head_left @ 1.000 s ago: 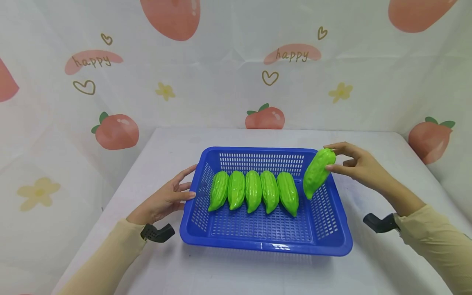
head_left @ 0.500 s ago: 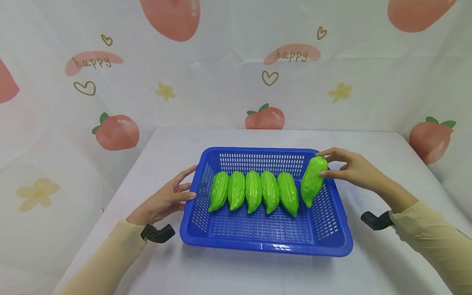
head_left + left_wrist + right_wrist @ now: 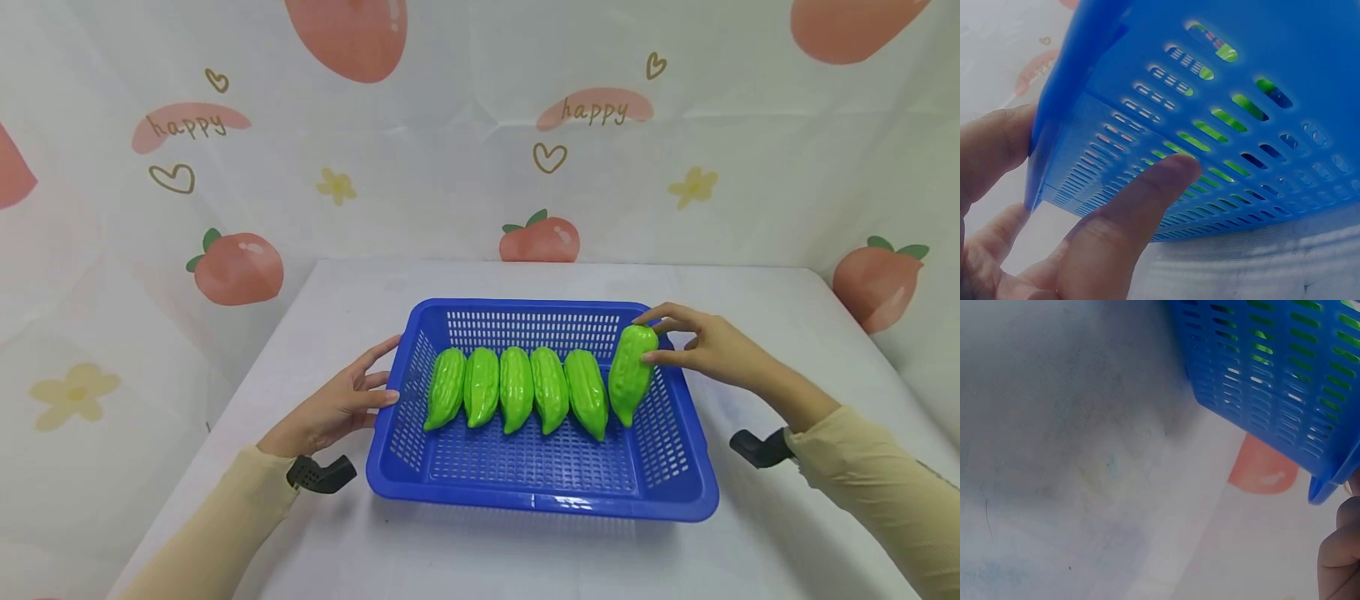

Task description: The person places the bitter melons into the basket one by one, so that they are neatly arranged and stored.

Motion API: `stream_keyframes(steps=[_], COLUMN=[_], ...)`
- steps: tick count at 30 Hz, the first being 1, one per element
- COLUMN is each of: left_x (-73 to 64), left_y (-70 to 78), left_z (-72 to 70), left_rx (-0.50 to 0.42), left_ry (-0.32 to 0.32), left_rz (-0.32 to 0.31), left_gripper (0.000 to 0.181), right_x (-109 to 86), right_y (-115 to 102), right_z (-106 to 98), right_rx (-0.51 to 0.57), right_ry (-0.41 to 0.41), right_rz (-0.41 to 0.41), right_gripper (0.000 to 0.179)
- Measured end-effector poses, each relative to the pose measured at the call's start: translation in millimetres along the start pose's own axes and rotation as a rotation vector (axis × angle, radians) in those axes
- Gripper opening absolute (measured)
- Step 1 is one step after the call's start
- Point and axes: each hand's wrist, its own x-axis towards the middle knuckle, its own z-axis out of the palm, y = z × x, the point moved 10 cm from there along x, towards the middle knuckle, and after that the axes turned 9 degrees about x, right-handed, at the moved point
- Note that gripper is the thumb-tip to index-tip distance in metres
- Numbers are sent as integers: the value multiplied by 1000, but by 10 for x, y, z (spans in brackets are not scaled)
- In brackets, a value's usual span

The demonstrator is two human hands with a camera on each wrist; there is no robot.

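Observation:
A blue perforated plastic basket (image 3: 525, 500) holds a row of several glossy green bitter melons (image 3: 516, 390), their pointed ends toward me. At its right end, my right hand (image 3: 708, 346) pinches the top of another bitter melon (image 3: 632, 379) between thumb and fingers, tip down inside the basket. My left hand (image 3: 330, 408) rests on the basket's left side with fingers spread. In the left wrist view its thumb (image 3: 1141, 200) lies against the slotted outer wall, other fingers along the rim. The right wrist view shows only part of the right hand (image 3: 1341, 550) beyond the basket wall (image 3: 1260, 375).
The basket stands on a table with a white cover (image 3: 360, 550). Behind hangs a white cloth backdrop (image 3: 450, 167) printed with fruit, hearts and flowers. Each wrist wears a black camera mount, such as the right one (image 3: 761, 448).
My right hand has moved left and down, lowering its bitter melon into the basket beside the row and turning it more upright in the view. The left hand has stayed put.

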Motion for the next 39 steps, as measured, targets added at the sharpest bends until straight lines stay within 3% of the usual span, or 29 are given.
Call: stream_keyframes(steps=[22,39], left_x=[-1,2], left_y=[0,-12], left_z=[0,-12], left_rx=[7,10], left_ry=[5,10], left_rz=[-2,-10], left_gripper=[88,88], right_x=[62,83], right_y=[-29,-18], right_z=[155,214], right_rx=[-76,-158], right_ry=[-90,-82], right_rz=[2,9], right_gripper=[49,48])
